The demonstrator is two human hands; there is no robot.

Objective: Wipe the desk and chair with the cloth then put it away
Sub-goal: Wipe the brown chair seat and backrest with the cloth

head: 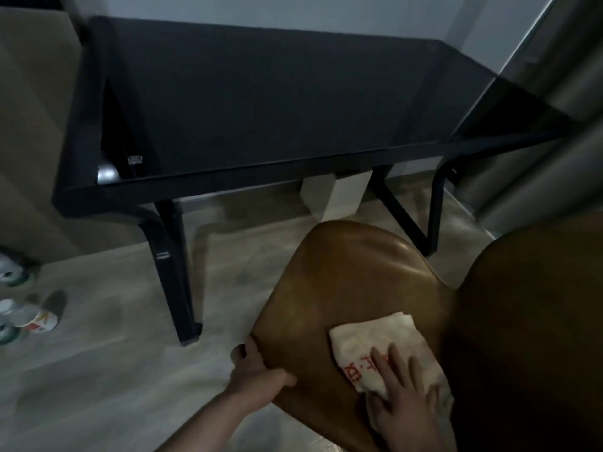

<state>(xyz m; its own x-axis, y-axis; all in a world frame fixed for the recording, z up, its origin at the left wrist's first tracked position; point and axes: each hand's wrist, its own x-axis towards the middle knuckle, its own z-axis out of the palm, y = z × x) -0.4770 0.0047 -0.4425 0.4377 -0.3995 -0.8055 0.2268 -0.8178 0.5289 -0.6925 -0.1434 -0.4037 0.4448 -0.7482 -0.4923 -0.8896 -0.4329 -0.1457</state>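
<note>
A brown chair (352,275) with a glossy seat stands in front of a black glass-topped desk (267,102). A white cloth (368,344) with red print lies on the near right part of the seat. My right hand (401,396) presses flat on the cloth, fingers spread. My left hand (257,367) grips the seat's left edge, thumb on top. The chair's dark backrest (528,337) rises at the right.
Shoes and slippers (26,308) lie on the pale floor at the far left. A white box (332,197) sits under the desk. Grey curtains (538,125) hang at the right. A beige panel (29,125) stands left of the desk.
</note>
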